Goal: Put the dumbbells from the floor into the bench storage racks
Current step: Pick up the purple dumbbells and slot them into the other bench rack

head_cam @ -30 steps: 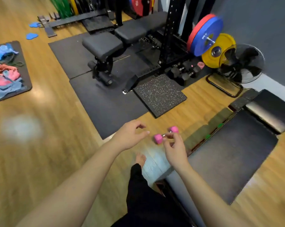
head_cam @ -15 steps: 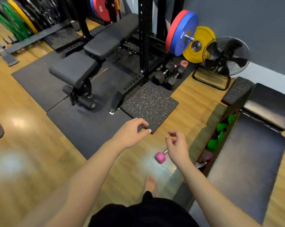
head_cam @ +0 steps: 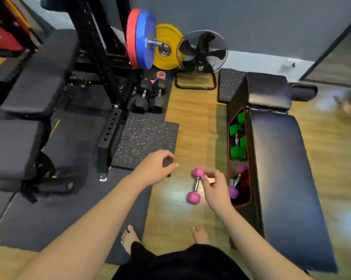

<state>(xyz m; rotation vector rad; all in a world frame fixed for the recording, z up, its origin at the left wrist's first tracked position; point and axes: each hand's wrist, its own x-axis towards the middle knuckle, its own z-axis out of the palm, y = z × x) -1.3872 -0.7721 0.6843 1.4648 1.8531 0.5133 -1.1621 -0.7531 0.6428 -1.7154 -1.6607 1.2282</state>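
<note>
Right hand (head_cam: 215,188) pinches pink dumbbell (head_cam: 195,185); left hand (head_cam: 153,168) nearby, empty.

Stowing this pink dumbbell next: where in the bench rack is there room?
Free: the dark gap between the green dumbbells and the stowed pink dumbbell. Crowded: the rack's far end, full of green ones. The right hand holds the pink dumbbell.

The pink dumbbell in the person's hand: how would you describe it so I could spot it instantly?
Find the long black padded bench on the right, with its open side storage rack. Just left of the rack, over the wooden floor, the right hand pinches a small pink dumbbell by its chrome handle. Unlike the green dumbbells and the other pink one inside the rack, it is outside.
</note>
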